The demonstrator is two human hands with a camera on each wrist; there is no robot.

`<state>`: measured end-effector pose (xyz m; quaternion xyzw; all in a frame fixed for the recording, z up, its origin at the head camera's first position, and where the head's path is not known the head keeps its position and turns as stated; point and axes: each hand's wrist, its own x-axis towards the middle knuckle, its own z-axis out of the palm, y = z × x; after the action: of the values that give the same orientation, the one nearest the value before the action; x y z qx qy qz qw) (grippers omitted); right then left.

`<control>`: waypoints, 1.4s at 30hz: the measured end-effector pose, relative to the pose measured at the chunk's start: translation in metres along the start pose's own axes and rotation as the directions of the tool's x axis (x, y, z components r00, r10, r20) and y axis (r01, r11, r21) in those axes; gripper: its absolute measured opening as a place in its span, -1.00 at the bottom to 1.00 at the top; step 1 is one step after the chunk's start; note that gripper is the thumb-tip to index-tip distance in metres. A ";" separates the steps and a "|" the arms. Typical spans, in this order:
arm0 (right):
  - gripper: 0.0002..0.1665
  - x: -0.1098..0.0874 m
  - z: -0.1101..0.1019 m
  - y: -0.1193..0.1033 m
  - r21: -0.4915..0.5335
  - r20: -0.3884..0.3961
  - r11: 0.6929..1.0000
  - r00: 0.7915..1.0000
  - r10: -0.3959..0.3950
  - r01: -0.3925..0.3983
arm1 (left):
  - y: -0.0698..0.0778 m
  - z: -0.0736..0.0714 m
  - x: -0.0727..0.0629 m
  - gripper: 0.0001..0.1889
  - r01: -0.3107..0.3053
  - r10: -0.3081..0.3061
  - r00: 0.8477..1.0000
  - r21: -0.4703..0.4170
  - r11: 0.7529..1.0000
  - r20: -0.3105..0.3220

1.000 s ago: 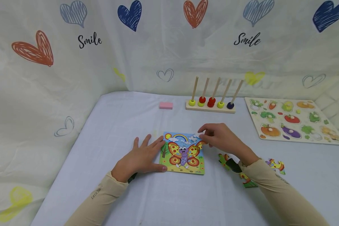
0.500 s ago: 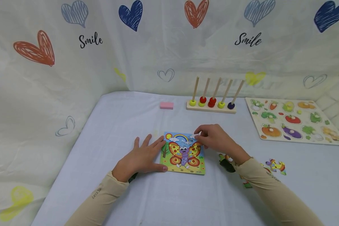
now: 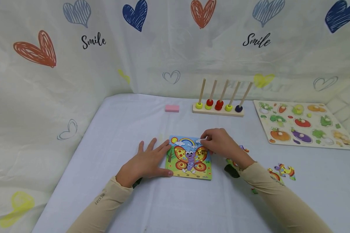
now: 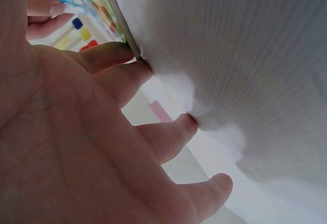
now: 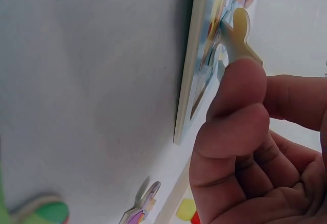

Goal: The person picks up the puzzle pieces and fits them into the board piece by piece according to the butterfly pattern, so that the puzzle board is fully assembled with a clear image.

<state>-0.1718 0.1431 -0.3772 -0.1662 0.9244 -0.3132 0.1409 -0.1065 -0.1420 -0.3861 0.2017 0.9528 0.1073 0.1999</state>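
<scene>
A square butterfly jigsaw puzzle (image 3: 189, 174) lies in its tray on the white table. My left hand (image 3: 143, 163) is spread flat at the puzzle's left side, with thumb and index fingertip at its edge. In the left wrist view, the fingertips (image 4: 143, 69) meet the cloth beside the board's rim. Over the upper right corner, my right hand (image 3: 221, 142) pinches a puzzle piece between thumb and index finger. The right wrist view shows that puzzle piece (image 5: 237, 37) tilted on edge above the board, its pale back facing the camera.
Loose puzzle pieces (image 3: 286, 171) lie right of the board, some partly hidden by the right forearm. Behind stand a bead-stacking rack (image 3: 218, 111) with upright pegs and a pink block (image 3: 172, 108). A vegetable peg board (image 3: 304, 126) lies at the back right.
The right hand has shifted slightly left with the piece, further over the puzzle's upper right corner, then nearly stopped. The left hand has stayed in place.
</scene>
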 end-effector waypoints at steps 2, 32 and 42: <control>-0.77 0.001 0.000 0.000 -0.004 -0.001 1.000 1.000 -0.002 0.002 | 0.000 0.000 0.000 0.06 0.000 0.000 1.000 0.001 1.000 0.000; -0.82 0.010 0.001 -0.005 -0.116 0.052 0.991 0.996 0.068 -0.061 | -0.001 -0.001 0.000 0.07 -0.020 0.021 1.000 -0.019 1.000 0.002; -0.82 0.013 0.009 -0.004 -0.127 0.049 0.989 0.995 0.083 -0.076 | 0.000 -0.003 -0.002 0.05 -0.017 0.017 1.000 -0.017 1.000 0.008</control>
<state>-0.1792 0.1306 -0.3834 -0.1462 0.9439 -0.2441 0.1674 -0.1063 -0.1430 -0.3832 0.2085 0.9494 0.1162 0.2044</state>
